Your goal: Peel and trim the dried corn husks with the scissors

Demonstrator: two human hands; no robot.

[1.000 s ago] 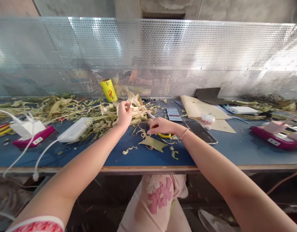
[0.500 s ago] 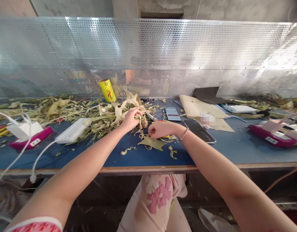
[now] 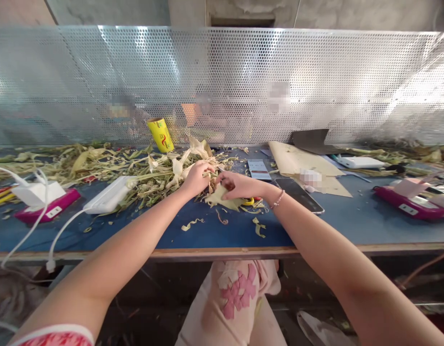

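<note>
My left hand (image 3: 197, 179) is closed round pale, dry plant matter at the right end of a heap of dried stalks and leaves (image 3: 149, 178). Just to its right is my right hand (image 3: 233, 185), its fingers curled and its thumb against a pale husk piece (image 3: 222, 198). What lies between its fingertips is too small to make out. Yellow-handled scissors (image 3: 247, 202) lie partly behind the right hand. Curled husk scraps (image 3: 259, 228) rest on the blue tabletop (image 3: 214, 235) nearer to me.
A yellow tube (image 3: 160, 135) stands behind the heap. At left are a white power bank (image 3: 108, 195) and a magenta socket block (image 3: 48, 205) with cables. A phone (image 3: 299, 195), brown paper (image 3: 301, 161) and another magenta block (image 3: 411, 203) lie at right. A perforated metal screen (image 3: 222, 72) rises behind.
My right hand has moved up and left, closer to my left hand, and its fingers have opened from a fist into a looser curl. The pale husk piece has shifted with it.
</note>
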